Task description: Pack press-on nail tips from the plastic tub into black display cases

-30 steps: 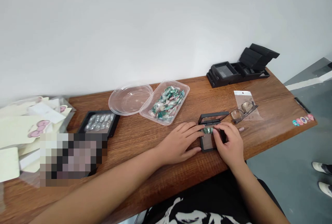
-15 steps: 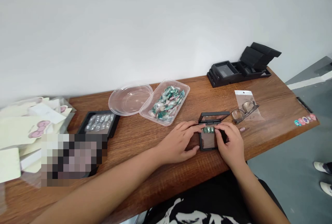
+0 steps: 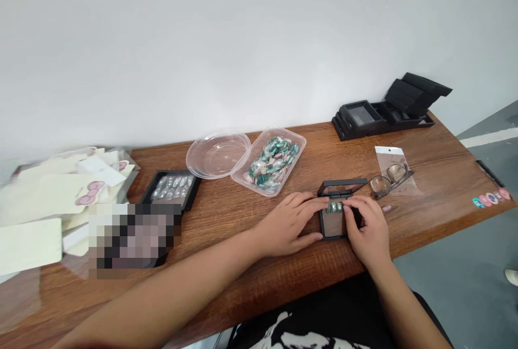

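1. Lying in the far part of the open black case (image 3: 334, 225), a short row of green pieces (image 3: 334, 207) is running left to right, on the near side of the raised lid (image 3: 343, 187) and between the fingertips of both hands.
2. Each green piece seems to be pointing its long axis near to far, crosswise to the row, though they are showing too small for certainty.
3. The right hand (image 3: 367, 225) is sitting at the right end of the row, so from its grip the green pieces are lying to the left. Thumb and forefinger are drawing close together; whether they are pinching anything I cannot tell, as the fingers are hiding the spot.
4. The left hand (image 3: 289, 225) is lying along the left edge of the case, its fingers extending rightward to the left end of the row and its thumb standing apart at the near left corner. This grip is looking wide.
5. Neither hand is clearly lying nearer: both are bordering the row, at opposite ends.
6. On the surface (image 3: 324, 149), a loose pink piece (image 3: 387, 209) is lying just right of the right hand. Farther right, glasses (image 3: 390, 179) are resting on a clear packet (image 3: 390, 154). To the far left of the case, a clear tub (image 3: 238, 176) is holding mixed pieces (image 3: 273, 160).
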Available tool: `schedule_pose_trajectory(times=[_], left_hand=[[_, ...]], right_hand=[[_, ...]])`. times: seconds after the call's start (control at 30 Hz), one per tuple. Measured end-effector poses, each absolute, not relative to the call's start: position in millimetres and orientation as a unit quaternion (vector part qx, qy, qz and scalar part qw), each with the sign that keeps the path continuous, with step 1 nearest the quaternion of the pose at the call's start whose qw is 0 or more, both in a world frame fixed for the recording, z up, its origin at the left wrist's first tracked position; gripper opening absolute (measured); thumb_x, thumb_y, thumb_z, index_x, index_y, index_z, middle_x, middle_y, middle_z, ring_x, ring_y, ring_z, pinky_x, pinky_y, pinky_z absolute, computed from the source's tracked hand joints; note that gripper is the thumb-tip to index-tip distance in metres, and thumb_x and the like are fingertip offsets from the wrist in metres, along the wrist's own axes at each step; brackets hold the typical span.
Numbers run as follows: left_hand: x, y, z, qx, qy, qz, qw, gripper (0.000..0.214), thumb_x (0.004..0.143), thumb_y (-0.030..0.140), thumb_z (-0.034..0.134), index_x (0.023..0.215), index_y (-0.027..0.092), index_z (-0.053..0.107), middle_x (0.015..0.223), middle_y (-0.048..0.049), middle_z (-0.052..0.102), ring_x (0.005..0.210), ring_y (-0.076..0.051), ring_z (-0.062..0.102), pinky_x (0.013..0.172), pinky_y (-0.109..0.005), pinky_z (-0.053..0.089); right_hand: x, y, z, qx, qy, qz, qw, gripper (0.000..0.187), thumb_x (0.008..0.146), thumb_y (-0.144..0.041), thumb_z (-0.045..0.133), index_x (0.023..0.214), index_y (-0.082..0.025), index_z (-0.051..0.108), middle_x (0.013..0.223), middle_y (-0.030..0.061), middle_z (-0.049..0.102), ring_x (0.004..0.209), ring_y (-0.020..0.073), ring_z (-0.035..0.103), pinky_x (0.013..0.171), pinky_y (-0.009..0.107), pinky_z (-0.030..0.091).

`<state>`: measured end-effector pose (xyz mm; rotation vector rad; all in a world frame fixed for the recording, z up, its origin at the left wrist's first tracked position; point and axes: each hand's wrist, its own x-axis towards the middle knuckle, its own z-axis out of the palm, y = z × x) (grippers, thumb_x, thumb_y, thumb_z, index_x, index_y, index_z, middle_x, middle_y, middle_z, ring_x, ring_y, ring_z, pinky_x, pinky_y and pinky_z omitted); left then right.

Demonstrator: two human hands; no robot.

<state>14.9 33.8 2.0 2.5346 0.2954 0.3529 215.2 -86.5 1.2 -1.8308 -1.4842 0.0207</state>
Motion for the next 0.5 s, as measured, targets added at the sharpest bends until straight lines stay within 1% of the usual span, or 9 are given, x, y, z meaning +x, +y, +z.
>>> schedule_pose_trajectory(times=[0.17,0.33,0.5], left_hand=[[15.0,31.7,2.8,0.952,0.114,0.132,0.252,0.049,0.102,0.039,0.047,0.148,0.020,0.041,0.151,-0.0094,0.052,0.139,-0.029,0.043,0.115,-0.046,0.035],[15.8,30.2,1.1,0.967,0.099,0.132,0.196,0.048,0.104,0.047,0.046,0.146,0.023,0.050,0.154,-0.0068,0.049,0.139,-0.031,0.043,0.114,-0.046,0.036],[16.8,29.6,0.5,0.973,0.094,0.138,0.162,0.047,0.105,0.049,0.044,0.145,0.026,0.053,0.153,-0.0063,0.051,0.137,-0.033,0.045,0.111,-0.048,0.038]], right_hand=[[215.6,-86.8,1.2,-0.716,-0.584,0.015,0.383,0.013,0.096,-0.024,0.057,0.098,-0.023,0.070,0.100,0.0081,0.071,0.096,0.0237,0.066,0.089,0.043,0.053],[216.3,-87.2,0.4,-0.706,-0.594,0.010,0.385,0.011,0.094,-0.025,0.060,0.099,-0.021,0.070,0.100,0.0084,0.070,0.097,0.0239,0.065,0.090,0.043,0.052],[216.5,-87.0,0.9,-0.705,-0.596,0.007,0.384,0.012,0.094,-0.027,0.061,0.099,-0.021,0.070,0.099,0.0083,0.070,0.096,0.0243,0.065,0.089,0.044,0.052]])
